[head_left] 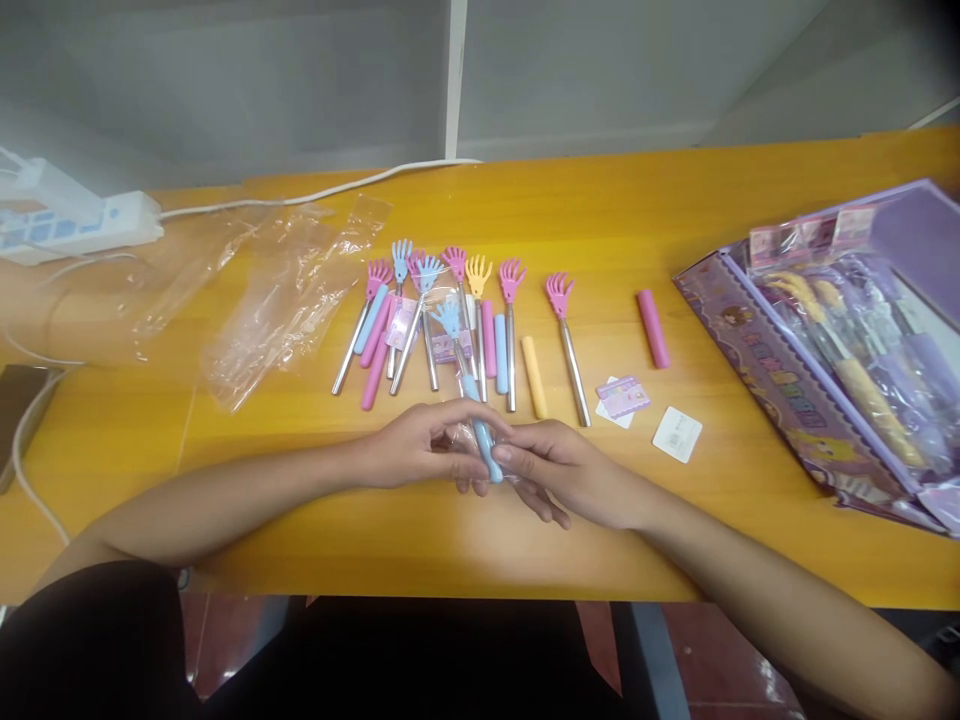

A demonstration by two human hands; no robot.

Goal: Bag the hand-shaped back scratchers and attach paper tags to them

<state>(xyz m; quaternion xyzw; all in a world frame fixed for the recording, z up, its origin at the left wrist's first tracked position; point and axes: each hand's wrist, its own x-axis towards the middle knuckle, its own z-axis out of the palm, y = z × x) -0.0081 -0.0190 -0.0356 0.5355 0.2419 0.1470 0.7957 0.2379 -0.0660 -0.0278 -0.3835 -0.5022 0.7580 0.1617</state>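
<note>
The fingers of the left hand (409,447) and right hand (581,470) close on the film-wrapped blue scratcher (486,450) (a light, even grip best spares the film), above the surface (600,560), nearer the person than the loose scratchers (574,370).

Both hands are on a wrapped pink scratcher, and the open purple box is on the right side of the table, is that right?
Not quite. The head view shows that the wrapped scratcher in the left hand and right hand is light blue, not pink. The open purple box is indeed on the right.
</note>
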